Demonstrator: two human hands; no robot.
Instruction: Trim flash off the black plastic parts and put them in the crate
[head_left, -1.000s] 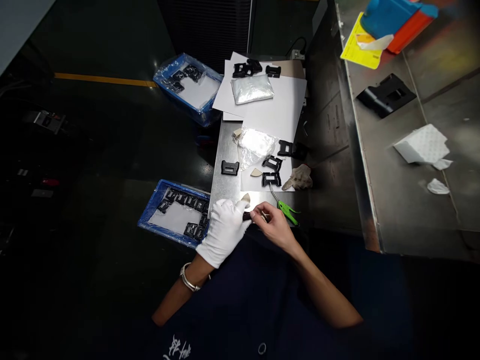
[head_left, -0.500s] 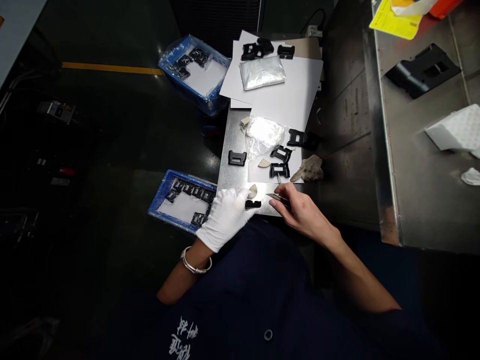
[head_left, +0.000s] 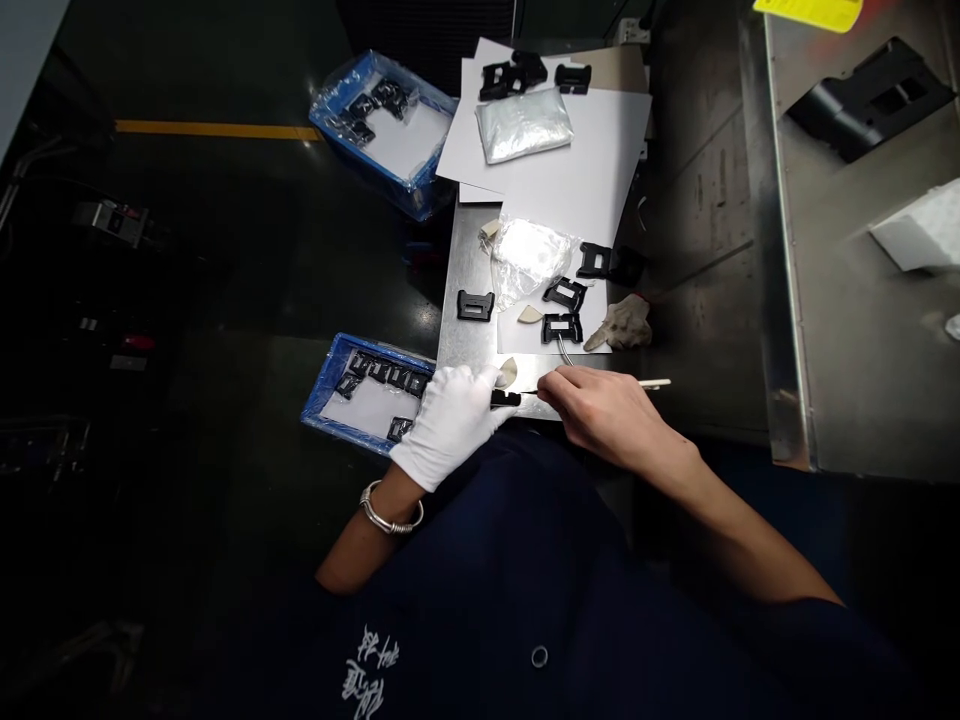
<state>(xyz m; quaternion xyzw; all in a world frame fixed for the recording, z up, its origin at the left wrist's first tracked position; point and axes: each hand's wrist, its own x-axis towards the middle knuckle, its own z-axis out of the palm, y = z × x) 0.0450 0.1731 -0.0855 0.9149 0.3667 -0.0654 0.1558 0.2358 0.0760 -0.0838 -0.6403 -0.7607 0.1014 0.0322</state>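
Note:
My left hand, in a white glove, is closed on a small black plastic part at the near edge of the metal table. A beige wedge-shaped piece lies just beyond its fingertips. Bare and closed, my right hand grips a slim tool whose pale end sticks out to the right; its dark tip reaches toward the black part, and its exact kind is hidden. A bent metal rod shows between the right hand and a black frame-shaped part; I cannot tell whether the hand holds it.
Several black parts lie about the table, including one at left. A clear plastic bag, a second beige piece and a crumpled glove-like cloth are there. Blue bins stand left; a metal bench stands right.
My right hand has turned over and come closer to the black part, and the tool's pale end now shows behind it. My left hand keeps its hold. The whole view has shifted slightly.

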